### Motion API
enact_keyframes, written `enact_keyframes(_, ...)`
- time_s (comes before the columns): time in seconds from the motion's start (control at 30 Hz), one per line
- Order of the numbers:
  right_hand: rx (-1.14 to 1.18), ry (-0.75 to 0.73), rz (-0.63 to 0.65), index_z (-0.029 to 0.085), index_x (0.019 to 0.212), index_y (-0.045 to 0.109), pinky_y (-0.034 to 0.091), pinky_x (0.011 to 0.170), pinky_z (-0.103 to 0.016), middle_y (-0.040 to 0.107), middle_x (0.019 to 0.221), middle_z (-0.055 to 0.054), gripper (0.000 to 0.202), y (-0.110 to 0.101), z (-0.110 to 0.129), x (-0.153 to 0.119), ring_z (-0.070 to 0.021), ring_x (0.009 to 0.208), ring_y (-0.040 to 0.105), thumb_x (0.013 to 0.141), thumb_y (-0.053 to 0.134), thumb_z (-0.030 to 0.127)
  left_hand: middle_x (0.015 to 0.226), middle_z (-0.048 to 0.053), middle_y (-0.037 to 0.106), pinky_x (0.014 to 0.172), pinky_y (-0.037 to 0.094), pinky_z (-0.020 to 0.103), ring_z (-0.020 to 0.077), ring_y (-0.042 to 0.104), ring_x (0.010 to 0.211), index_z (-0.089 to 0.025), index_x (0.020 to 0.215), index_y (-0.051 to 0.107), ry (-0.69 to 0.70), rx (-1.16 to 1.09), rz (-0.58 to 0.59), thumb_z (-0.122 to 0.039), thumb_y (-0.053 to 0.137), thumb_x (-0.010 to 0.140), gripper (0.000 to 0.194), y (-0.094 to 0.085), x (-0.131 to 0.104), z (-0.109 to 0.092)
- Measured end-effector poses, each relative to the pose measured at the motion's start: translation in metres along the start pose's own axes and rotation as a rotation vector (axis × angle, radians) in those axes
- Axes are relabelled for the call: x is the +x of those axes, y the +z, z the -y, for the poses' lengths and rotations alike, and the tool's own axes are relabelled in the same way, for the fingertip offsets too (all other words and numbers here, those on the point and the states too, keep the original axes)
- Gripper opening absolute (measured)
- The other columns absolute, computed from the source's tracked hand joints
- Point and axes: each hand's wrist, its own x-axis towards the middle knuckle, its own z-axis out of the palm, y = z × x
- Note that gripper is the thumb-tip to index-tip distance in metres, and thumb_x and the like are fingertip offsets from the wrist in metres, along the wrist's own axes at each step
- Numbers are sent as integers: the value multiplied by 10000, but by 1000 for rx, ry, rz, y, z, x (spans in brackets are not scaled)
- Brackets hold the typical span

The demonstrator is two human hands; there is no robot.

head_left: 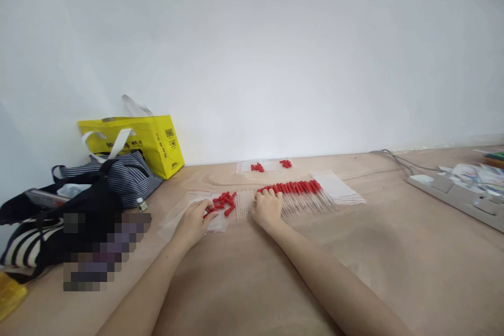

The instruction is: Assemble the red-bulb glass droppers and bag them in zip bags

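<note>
Head: left hand point(197, 219) pinches red piece point(210, 213); bag point(157, 152) shows QR code point(169, 133).

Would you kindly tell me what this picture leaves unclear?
All in the head view:
What the right hand touches: hidden beneath its own fingers.
Yellow bag: its fine print is too small.
Yellow item, lower left: cut off by the edge.
Purplish item: pixelated.

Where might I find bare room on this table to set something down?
Bare: the table between left forearm and right forearm, and onward right to the white casing. Crowded: left, with bags, and around the left hand, right hand and red-tipped rods.
</note>
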Motion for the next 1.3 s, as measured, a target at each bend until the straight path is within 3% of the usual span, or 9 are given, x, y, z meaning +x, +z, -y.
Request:
enact_keyframes(0.17,23,107,34,124,849,636,223,775,-381,621,912,-156,253,7,12,10,-247,885,500,759,435,249,803,24,589,655,447,292,161,564,702,-197,859,477,5,-289,-78,-279,443,769,127,14,-8,-31)
enact_keyframes(0.27,37,158,51,127,797,648,222,778,-390,635,875,-160,225,9,14,14,-253,857,521,738,460,234,796,19,580,672,469,288,148,585,709,-192,899,454,-65,-569,-107,-287,472,746,181,23,-12,-45)
enact_keyframes(0.4,55,192,59,128,744,651,229,770,-390,651,802,-150,186,9,13,17,-251,810,542,702,489,209,794,25,595,690,496,303,158,615,739,-177,904,429,-238,-969,-11,-333,546,692,289,29,-15,-56)
enact_keyframes(0.57,76,183,6,109,744,643,231,756,-399,648,776,-150,228,4,9,16,-255,791,544,736,456,240,849,45,616,770,482,328,170,610,806,-157,898,480,-338,-1109,98,-345,626,642,349,28,-17,-61)
enact_keyframes(0.73,114,116,-81,144,783,604,243,738,-358,630,851,-108,233,-5,-10,-2,-232,853,517,799,397,250,813,39,626,773,478,324,175,605,818,-150,864,511,-343,-1125,129,-351,642,630,335,28,-19,-65)
enact_keyframes(0.9,287,-185,-209,161,784,546,269,680,-303,604,768,-51,206,-11,-58,-43,-171,743,511,843,351,193,772,36,637,748,478,307,172,607,802,-149,843,520,-315,-1106,168,-348,631,643,303,28,-19,-68)
enact_keyframes(1.1,330,-424,-56,202,843,577,303,692,-296,591,797,-36,183,-31,-111,-79,-166,782,502,850,395,190,779,39,650,711,463,286,156,595,741,-154,814,566,-150,-878,281,-308,571,699,192,31,-25,-79)
enact_keyframes(1.3,346,-393,28,237,823,620,319,729,-318,598,787,-24,153,-34,-119,-78,-168,797,512,821,468,214,790,26,634,752,413,304,174,551,789,-199,770,635,114,-447,272,-239,541,718,115,31,-28,-83)
